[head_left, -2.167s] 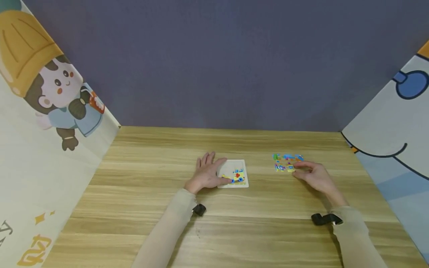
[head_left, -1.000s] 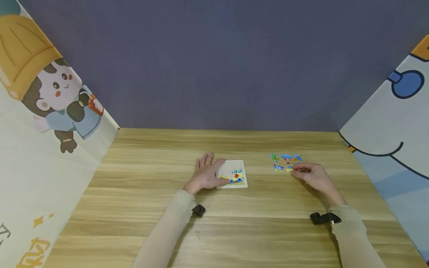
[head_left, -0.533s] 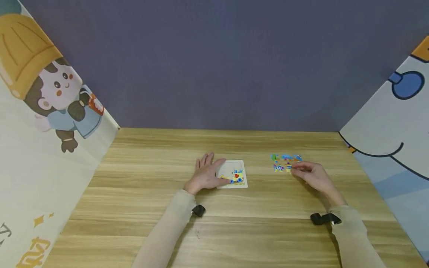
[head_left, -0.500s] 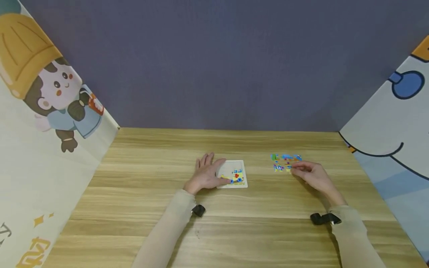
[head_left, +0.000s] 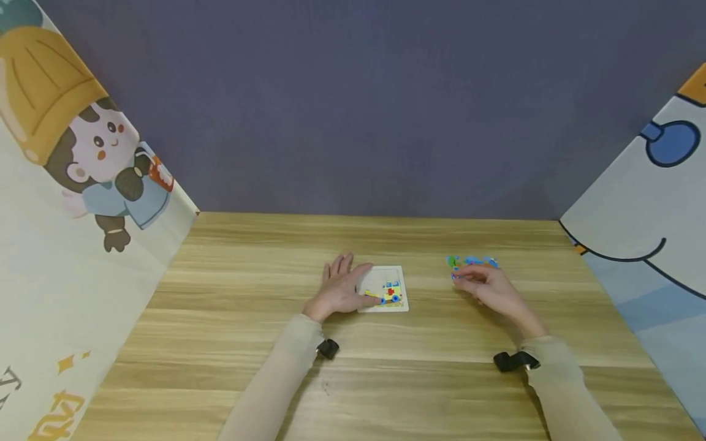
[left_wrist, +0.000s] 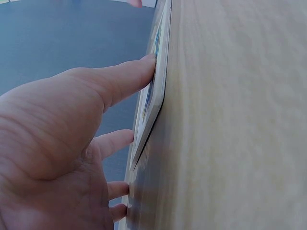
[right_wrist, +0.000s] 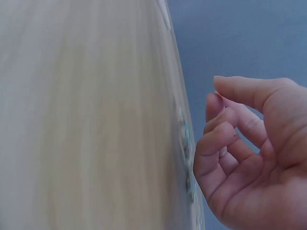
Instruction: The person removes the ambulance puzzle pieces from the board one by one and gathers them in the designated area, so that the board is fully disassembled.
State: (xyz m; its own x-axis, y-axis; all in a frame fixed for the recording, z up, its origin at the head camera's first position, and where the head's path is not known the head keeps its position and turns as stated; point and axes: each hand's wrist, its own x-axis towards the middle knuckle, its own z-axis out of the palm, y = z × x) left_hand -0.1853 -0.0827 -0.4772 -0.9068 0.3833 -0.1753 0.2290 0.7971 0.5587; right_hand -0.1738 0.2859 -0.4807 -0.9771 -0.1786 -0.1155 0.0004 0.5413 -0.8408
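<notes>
- Puzzle board (head_left: 377, 275) sat flat around the middle of the wooden table (head_left: 386, 373), with a yellow vehicle picture (head_left: 393, 291) in its lower part.
- Left hand (head_left: 341, 294) was pretty wide open, fingers straight-ish and spread, thumb down on the board.
- Right hand (head_left: 489, 291) was over at the loose pieces (head_left: 473, 261), thumb and index tips close together, other fingers curled; couldn't tell if it had a piece.
- Those pieces lay well right of the board.
</notes>
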